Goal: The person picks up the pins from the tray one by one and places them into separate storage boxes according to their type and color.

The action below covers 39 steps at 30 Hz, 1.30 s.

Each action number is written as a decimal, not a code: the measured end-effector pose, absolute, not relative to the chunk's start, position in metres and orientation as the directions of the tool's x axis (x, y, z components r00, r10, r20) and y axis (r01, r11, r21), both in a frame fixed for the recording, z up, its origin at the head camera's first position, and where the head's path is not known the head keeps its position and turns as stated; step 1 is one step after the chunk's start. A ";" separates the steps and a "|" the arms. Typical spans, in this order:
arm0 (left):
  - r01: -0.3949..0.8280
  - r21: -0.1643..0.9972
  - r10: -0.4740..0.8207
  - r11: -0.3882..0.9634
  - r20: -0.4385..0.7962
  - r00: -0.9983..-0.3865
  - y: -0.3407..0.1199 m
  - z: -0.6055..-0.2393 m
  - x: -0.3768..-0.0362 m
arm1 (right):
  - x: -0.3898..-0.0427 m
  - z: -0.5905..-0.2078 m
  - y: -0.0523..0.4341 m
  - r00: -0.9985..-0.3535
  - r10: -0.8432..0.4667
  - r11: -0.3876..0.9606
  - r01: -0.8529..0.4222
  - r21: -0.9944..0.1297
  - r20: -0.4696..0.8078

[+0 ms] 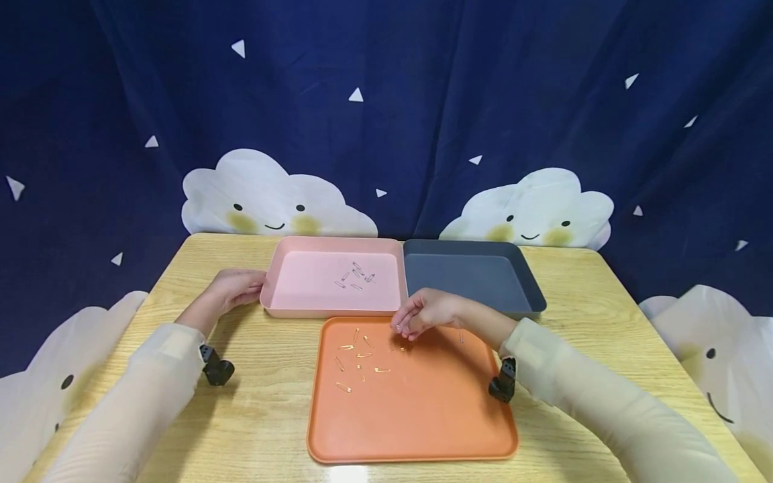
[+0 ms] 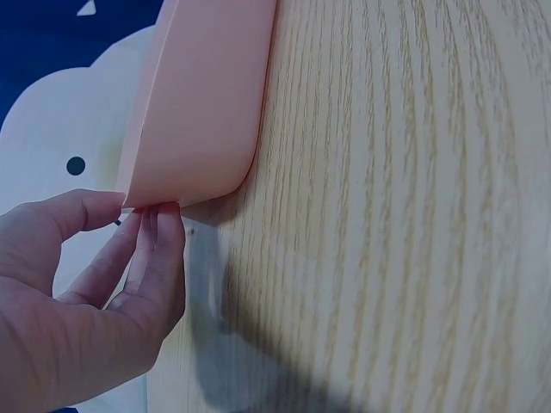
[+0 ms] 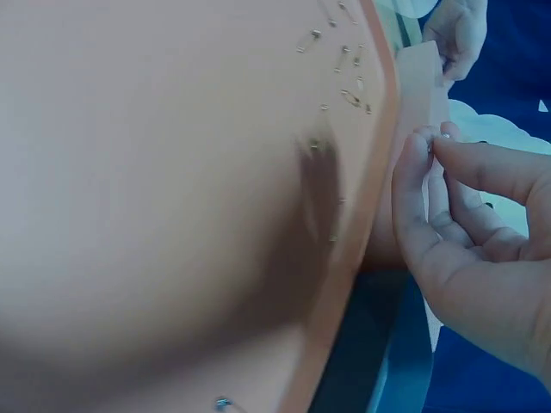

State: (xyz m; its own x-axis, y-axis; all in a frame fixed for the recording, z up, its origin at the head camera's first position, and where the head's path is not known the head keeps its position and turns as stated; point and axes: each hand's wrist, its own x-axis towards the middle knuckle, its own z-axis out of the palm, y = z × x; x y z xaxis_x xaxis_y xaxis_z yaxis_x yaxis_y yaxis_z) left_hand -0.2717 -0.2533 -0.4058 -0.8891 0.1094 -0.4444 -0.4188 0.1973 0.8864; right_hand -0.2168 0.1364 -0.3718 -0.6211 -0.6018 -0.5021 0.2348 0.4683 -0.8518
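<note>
My left hand (image 1: pixel 238 287) grips the left rim of the pink tray (image 1: pixel 335 312), thumb on top and fingers below in the left wrist view. Several silver safety pins (image 1: pixel 357 272) lie inside that tray. Over the far edge of the orange tray (image 1: pixel 410 416), my right hand (image 1: pixel 427 312) pinches a safety pin (image 3: pixel 432 148) between thumb and forefinger; only a small shiny bit of it shows. Scattered gold safety pins (image 1: pixel 343 388) lie on the orange tray's far left part. One silver safety pin (image 1: pixel 461 337) sits near its right side, under the right wrist.
A dark blue-grey tray (image 1: pixel 465 272) stands right of the pink one, side by side. Both trays are behind the orange tray on a wooden table (image 1: pixel 260 409). A navy curtain (image 1: pixel 410 121) with cloud prints hangs at the back.
</note>
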 end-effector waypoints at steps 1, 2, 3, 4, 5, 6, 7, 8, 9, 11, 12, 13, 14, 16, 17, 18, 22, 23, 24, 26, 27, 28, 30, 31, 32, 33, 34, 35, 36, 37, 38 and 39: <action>-0.419 0.885 0.109 0.201 -0.445 -0.889 -0.253 -0.406 -0.272 | -0.219 -0.370 0.135 -0.623 -0.599 0.470 0.236 -0.851 -0.503; -0.421 0.884 0.104 0.205 -0.447 -0.888 -0.253 -0.406 -0.272 | -0.221 -0.369 0.134 -0.624 -0.596 0.474 0.236 -0.848 -0.506; -0.422 0.882 0.101 0.211 -0.449 -0.888 -0.254 -0.406 -0.271 | -0.224 -0.367 0.132 -0.626 -0.593 0.477 0.234 -0.847 -0.507; -0.423 0.880 0.097 0.215 -0.450 -0.888 -0.254 -0.406 -0.272 | -0.226 -0.366 0.131 -0.627 -0.590 0.480 0.234 -0.845 -0.509; -0.424 0.879 0.096 0.217 -0.452 -0.887 -0.254 -0.405 -0.271 | -0.229 -0.365 0.129 -0.630 -0.585 0.483 0.235 -0.843 -0.511; -0.425 0.879 0.096 0.219 -0.452 -0.887 -0.254 -0.405 -0.271 | -0.231 -0.364 0.127 -0.632 -0.583 0.488 0.231 -0.842 -0.511; -0.425 0.879 0.097 0.219 -0.453 -0.886 -0.254 -0.406 -0.271 | -0.234 -0.363 0.126 -0.631 -0.582 0.494 0.225 -0.840 -0.512; -0.427 0.877 0.093 0.221 -0.454 -0.886 -0.254 -0.405 -0.271 | -0.237 -0.362 0.124 -0.630 -0.583 0.502 0.218 -0.837 -0.514; -0.428 0.876 0.092 0.222 -0.455 -0.886 -0.254 -0.406 -0.271 | -0.240 -0.361 0.123 -0.631 -0.581 0.507 0.214 -0.835 -0.514; -0.429 0.876 0.092 0.222 -0.457 -0.885 -0.254 -0.406 -0.271 | -0.246 -0.359 0.120 -0.635 -0.571 0.525 0.205 -0.826 -0.521; -0.429 0.875 0.091 0.224 -0.458 -0.885 -0.254 -0.407 -0.272 | -0.249 -0.358 0.119 -0.637 -0.566 0.534 0.201 -0.821 -0.524; -0.431 0.874 0.088 0.225 -0.459 -0.884 -0.254 -0.408 -0.272 | -0.252 -0.357 0.117 -0.638 -0.559 0.541 0.203 -0.816 -0.529; -0.433 0.872 0.085 0.227 -0.460 -0.884 -0.254 -0.408 -0.272 | -0.256 -0.356 0.116 -0.642 -0.551 0.549 0.203 -0.811 -0.534; -0.431 0.873 0.086 0.230 -0.459 -0.884 -0.254 -0.409 -0.272 | -0.264 -0.355 0.114 -0.649 -0.536 0.559 0.206 -0.803 -0.540; -0.429 0.874 0.088 0.229 -0.457 -0.885 -0.254 -0.410 -0.272 | -0.267 -0.354 0.113 -0.654 -0.526 0.566 0.209 -0.798 -0.544; -0.427 0.876 0.090 0.225 -0.455 -0.886 -0.254 -0.410 -0.272 | -0.271 -0.353 0.112 -0.656 -0.519 0.574 0.208 -0.792 -0.548; -0.421 0.882 0.100 0.212 -0.448 -0.888 -0.255 -0.410 -0.271 | -0.287 -0.350 0.106 -0.674 -0.478 0.608 0.208 -0.766 -0.563; -0.422 0.882 0.101 0.210 -0.449 -0.888 -0.256 -0.410 -0.271 | -0.291 -0.349 0.104 -0.676 -0.470 0.615 0.211 -0.760 -0.568; -0.423 0.881 0.101 0.210 -0.450 -0.887 -0.256 -0.409 -0.270 | -0.295 -0.349 0.102 -0.678 -0.465 0.619 0.211 -0.756 -0.570; -0.426 0.879 0.098 0.212 -0.453 -0.886 -0.256 -0.409 -0.270 | -0.302 -0.348 0.098 -0.684 -0.453 0.627 0.210 -0.750 -0.571; -0.427 0.880 0.098 0.209 -0.454 -0.886 -0.255 -0.409 -0.270 | -0.305 -0.348 0.096 -0.689 -0.447 0.629 0.212 -0.748 -0.571; -0.428 0.880 0.098 0.208 -0.454 -0.886 -0.255 -0.409 -0.270 | -0.308 -0.347 0.095 -0.691 -0.444 0.632 0.210 -0.746 -0.571; -0.428 0.880 0.098 0.204 -0.453 -0.886 -0.254 -0.409 -0.271 | -0.314 -0.346 0.091 -0.697 -0.431 0.637 0.215 -0.740 -0.573; -0.428 0.881 0.096 0.202 -0.453 -0.887 -0.254 -0.409 -0.271 | -0.316 -0.345 0.090 -0.700 -0.425 0.639 0.217 -0.738 -0.574; -0.428 0.880 0.094 0.205 -0.453 -0.887 -0.254 -0.408 -0.271 | -0.319 -0.345 0.088 -0.700 -0.421 0.641 0.220 -0.735 -0.576; -0.426 0.880 0.092 0.210 -0.452 -0.887 -0.253 -0.408 -0.271 | -0.321 -0.345 0.086 -0.700 -0.416 0.642 0.226 -0.732 -0.580; -0.424 0.879 0.091 0.218 -0.451 -0.888 -0.253 -0.408 -0.272 | -0.323 -0.344 0.084 -0.699 -0.412 0.644 0.230 -0.730 -0.584; -0.423 0.878 0.089 0.224 -0.451 -0.888 -0.253 -0.407 -0.272 | -0.325 -0.345 0.082 -0.699 -0.406 0.646 0.236 -0.726 -0.589; -0.422 0.877 0.087 0.230 -0.451 -0.888 -0.253 -0.407 -0.273 | -0.328 -0.345 0.080 -0.700 -0.400 0.648 0.241 -0.723 -0.592; -0.422 0.875 0.085 0.235 -0.451 -0.888 -0.253 -0.407 -0.273 | -0.330 -0.346 0.078 -0.702 -0.391 0.655 0.243 -0.716 -0.596; -0.421 0.875 0.086 0.238 -0.451 -0.888 -0.253 -0.407 -0.273 | -0.332 -0.346 0.077 -0.704 -0.381 0.660 0.248 -0.710 -0.600; -0.421 0.876 0.088 0.236 -0.451 -0.888 -0.254 -0.407 -0.273 | -0.334 -0.346 0.075 -0.709 -0.366 0.666 0.253 -0.702 -0.603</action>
